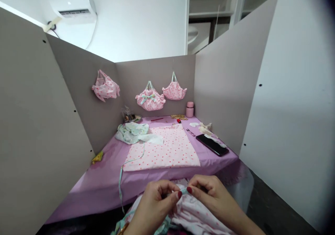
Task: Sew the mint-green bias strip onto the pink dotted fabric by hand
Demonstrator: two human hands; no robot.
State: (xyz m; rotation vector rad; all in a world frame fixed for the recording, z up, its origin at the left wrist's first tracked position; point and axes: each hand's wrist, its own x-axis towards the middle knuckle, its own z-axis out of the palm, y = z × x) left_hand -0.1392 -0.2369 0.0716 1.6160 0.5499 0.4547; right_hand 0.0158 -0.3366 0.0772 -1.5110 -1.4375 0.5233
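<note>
Crumpled cloth [192,212]; pink-dotted, with mint strip [184,191]

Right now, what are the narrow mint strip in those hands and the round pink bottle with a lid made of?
The narrow mint strip seems to be matte fabric: it shows no shine, though little of it is visible. The round pink bottle looks smooth, with a faint sheen; it could be painted metal or plastic.

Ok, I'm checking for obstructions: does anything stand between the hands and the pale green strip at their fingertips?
Nothing visible does: the left hand and right hand pinch the pale green strip directly, with pale pink fabric bunched below.
</note>
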